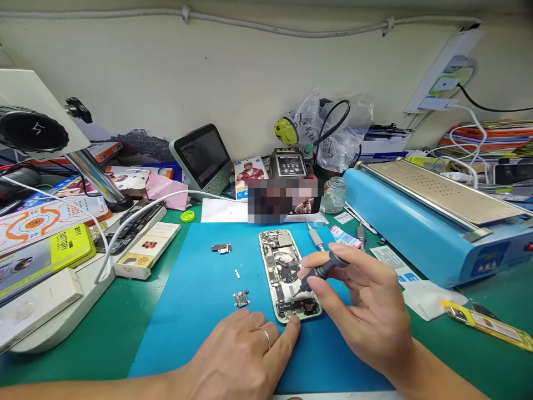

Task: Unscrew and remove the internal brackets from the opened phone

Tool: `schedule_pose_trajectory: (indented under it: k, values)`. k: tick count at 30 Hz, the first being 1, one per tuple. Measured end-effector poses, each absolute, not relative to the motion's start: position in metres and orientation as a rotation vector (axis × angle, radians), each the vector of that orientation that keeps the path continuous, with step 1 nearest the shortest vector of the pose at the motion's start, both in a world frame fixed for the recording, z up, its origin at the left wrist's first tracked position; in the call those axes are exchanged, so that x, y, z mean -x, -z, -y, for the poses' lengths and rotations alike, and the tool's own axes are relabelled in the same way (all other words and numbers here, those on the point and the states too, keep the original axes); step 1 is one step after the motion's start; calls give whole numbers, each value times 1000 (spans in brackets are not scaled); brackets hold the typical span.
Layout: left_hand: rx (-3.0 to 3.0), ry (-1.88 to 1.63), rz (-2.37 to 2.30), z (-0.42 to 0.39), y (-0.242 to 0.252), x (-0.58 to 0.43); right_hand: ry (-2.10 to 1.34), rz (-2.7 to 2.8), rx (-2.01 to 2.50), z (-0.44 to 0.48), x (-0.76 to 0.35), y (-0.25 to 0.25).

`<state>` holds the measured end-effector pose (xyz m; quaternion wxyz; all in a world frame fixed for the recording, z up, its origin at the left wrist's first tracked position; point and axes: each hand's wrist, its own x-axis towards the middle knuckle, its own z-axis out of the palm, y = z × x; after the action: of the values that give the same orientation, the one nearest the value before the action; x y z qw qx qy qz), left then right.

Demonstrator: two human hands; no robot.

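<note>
An opened smartphone (287, 273) with its inner boards and parts exposed lies on a blue mat (187, 333). My right hand (368, 303) grips a dark screwdriver (325, 270) between thumb and fingers, its shaft slanting down to the lower part of the phone. Whether the tip touches a screw is too small to tell. With the index finger stretched out, my left hand (245, 350) presses a fingertip on the phone's bottom edge; its other fingers curl on the mat. Left of the phone lie a small circuit part (221, 248), a tiny pale strip (237, 273) and a metal bracket-like part (241, 299).
A blue heating machine (400, 228) stands at the right, near a yellow utility knife (487, 325). Another screwdriver (315, 238) lies behind the phone. A glass jar (334, 194) and a tablet-like screen (204, 158) stand at the back. Boxes (147, 250) and a white cable crowd the left.
</note>
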<state>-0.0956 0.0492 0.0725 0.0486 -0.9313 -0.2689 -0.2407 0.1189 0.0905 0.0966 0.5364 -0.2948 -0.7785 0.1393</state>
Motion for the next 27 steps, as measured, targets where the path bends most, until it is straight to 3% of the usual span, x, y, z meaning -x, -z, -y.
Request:
schedule_pose_trajectory:
  k: [27]
  values:
    - [2909,643,843,-50,-68,96,-277,1868,697,-90,-120,-95]
